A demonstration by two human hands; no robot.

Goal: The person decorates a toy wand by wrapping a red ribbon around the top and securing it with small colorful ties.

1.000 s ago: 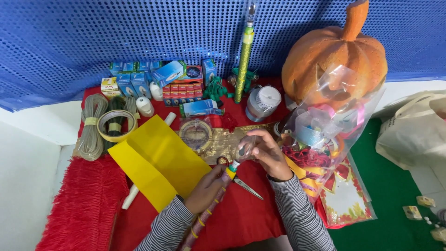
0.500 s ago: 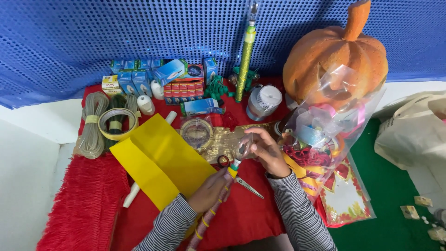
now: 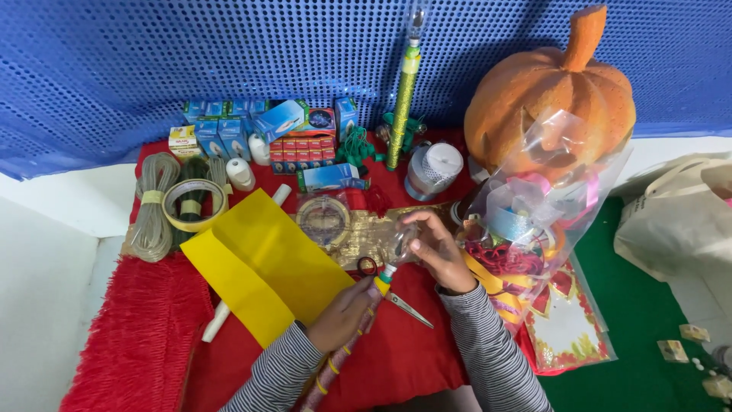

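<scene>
Shifted slightly, left hand (image 3: 345, 311) grips decorated stick (image 3: 341, 352), right hand (image 3: 436, 252) pinches its clear tip (image 3: 402, 246); plastic bag (image 3: 534, 221) holds ribbons (image 3: 526, 200)

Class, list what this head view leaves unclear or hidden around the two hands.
- Scissors: handles partly hidden by the stick and left hand.
- Clear top under the right hand: see-through, shape unclear.
- Stick's lower end: cut off by the bottom edge.
- White roll: mostly under yellow paper.
</scene>
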